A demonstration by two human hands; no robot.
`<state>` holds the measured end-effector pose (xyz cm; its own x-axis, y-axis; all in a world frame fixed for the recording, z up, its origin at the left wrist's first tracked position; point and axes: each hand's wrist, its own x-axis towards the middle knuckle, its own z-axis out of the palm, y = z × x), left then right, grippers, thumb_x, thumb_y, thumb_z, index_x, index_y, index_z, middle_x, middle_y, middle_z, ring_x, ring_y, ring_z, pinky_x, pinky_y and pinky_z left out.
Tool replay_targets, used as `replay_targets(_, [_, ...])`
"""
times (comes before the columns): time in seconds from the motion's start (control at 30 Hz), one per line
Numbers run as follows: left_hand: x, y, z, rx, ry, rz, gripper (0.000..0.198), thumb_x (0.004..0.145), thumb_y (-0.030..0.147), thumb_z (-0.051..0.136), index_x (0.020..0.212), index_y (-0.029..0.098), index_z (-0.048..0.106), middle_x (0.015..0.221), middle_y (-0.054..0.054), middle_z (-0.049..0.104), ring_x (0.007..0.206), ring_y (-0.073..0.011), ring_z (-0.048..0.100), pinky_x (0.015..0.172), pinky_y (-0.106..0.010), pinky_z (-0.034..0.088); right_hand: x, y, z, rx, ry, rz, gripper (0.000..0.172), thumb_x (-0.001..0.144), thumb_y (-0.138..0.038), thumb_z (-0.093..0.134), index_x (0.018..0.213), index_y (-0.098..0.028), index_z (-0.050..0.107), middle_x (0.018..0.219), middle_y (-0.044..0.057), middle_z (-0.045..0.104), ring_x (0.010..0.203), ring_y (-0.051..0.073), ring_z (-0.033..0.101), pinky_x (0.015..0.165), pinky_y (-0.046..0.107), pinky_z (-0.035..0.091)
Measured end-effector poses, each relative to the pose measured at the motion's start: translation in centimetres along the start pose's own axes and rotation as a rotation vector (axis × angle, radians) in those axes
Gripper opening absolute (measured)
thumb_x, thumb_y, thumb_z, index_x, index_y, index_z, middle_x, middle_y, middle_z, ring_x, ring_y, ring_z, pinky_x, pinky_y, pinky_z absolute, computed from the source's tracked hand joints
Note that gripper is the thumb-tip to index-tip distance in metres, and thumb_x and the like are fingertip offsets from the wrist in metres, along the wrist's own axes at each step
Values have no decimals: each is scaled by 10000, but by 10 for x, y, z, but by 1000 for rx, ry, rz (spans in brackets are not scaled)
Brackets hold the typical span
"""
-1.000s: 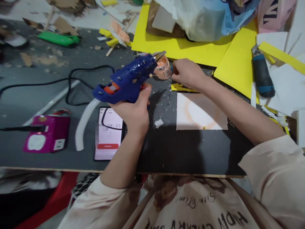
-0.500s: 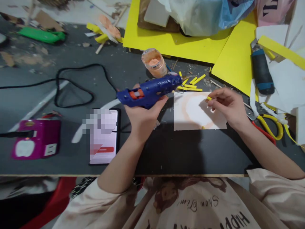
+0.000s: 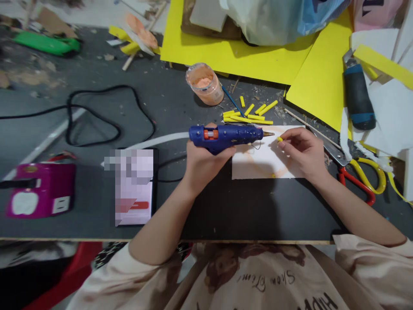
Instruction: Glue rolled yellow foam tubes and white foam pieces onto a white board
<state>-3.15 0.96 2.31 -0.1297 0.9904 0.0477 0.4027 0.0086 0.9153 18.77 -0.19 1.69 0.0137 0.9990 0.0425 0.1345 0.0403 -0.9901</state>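
I see a smartphone (image 3: 137, 189) near the left part of the surface's (image 3: 226, 211) near edge, and a magenta box (image 3: 45, 189) toward the near left corner. Farther in, right of centre, lies a white card (image 3: 240, 167) with a peach ring. I have the left hand (image 3: 206, 163) beside its left edge, fingers wrapped round the grip of a blue hot glue gun (image 3: 238, 135), nozzle pointing right. My right hand (image 3: 308, 155), by the card's right edge, pinches a small yellow stick (image 3: 279, 139) in its fingers, near the nozzle tip. Beyond the card's far edge lie loose yellow pieces (image 3: 258, 117), then a peach paint jar (image 3: 211, 94).
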Motion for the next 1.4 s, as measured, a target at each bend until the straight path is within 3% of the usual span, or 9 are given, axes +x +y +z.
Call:
replay_targets(0.27, [-4,1,-2,12,-91,33,175,588,269,663,598,231,492,582,36,527,557,-149,512,585,-288,489,0,2,0,-43,22,2,172,696,-354,780,767,-230,683,738,-3,682,619,115,584,562,268,466])
replay_targets(0.43, [-4,2,-2,36,-66,76,184,598,295,665,597,228,493,591,30,525,569,-154,518,598,-294,489,-1,2,0,-48,6,-1,142,702,-326,767,771,-234,684,747,-4,688,628,115,593,578,270,477])
replay_targets(1.0, [-1,10,5,-6,-27,-89,225,518,175,623,636,242,443,562,49,509,545,-150,503,565,-270,492,-2,3,-2,-90,-16,2,166,713,-361,760,775,-226,687,728,0,682,588,110,558,535,266,448])
replay_targets(1.4, [-3,3,4,6,-17,7,188,529,196,662,609,231,495,576,36,527,542,-154,496,571,-292,484,0,2,-1,-26,7,-8,91,705,-249,742,763,-226,677,749,-8,681,634,108,601,585,254,486])
